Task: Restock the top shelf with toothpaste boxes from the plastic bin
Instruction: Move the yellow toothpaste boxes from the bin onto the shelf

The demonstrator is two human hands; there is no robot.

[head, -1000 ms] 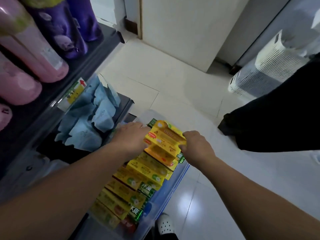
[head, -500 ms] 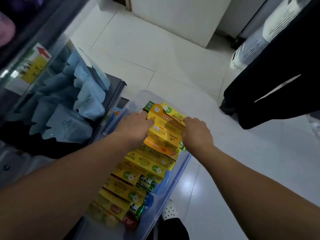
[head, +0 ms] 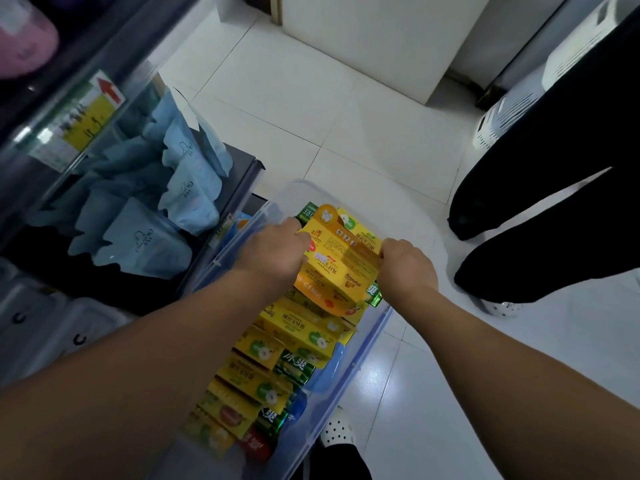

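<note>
A clear plastic bin stands on the floor, packed with yellow and green toothpaste boxes. At its far end a bunch of orange-yellow toothpaste boxes is lifted slightly above the rest. My left hand grips the bunch's left ends and my right hand grips its right ends. Both forearms reach in from the bottom of the view. The top shelf is out of sight.
A dark shelf unit with pale blue pouches and a yellow price label stands left of the bin. Another person's dark trouser legs stand to the right, near a white appliance. White tiled floor lies beyond.
The view has tilted down and the shelf bottles have left the frame. Both hands have stayed on the bunch of boxes, raising it slightly from the bin.
</note>
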